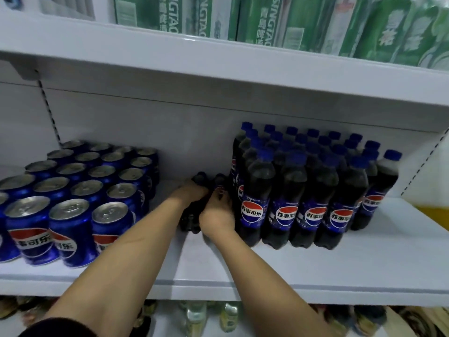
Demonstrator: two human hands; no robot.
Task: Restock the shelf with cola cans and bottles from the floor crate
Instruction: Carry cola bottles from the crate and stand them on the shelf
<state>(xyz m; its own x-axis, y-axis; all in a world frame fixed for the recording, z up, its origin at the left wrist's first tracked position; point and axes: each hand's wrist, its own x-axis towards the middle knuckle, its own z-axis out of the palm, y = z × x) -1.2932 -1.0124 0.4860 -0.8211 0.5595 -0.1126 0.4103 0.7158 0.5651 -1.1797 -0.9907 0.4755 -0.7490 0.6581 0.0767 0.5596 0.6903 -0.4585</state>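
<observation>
On the white shelf (pixel 267 271), several blue cola cans (pixel 73 190) stand in rows at the left. A block of several dark cola bottles with blue caps (pixel 303 186) stands at the right. In the gap between them both my hands reach in, each gripping a dark cola bottle. My left hand (pixel 192 193) holds a bottle (pixel 189 220) by its upper part. My right hand (pixel 216 215) holds another bottle (pixel 220 182) right beside the bottle block. The lower parts of both held bottles are partly hidden by my hands. The floor crate is out of view.
The shelf above (pixel 218 59) hangs low over the bottles and carries green beer cartons (pixel 267 18). A lower shelf (pixel 209 319) holds other small bottles and packets. Bare shelf surface lies in front of the bottles and at the far right.
</observation>
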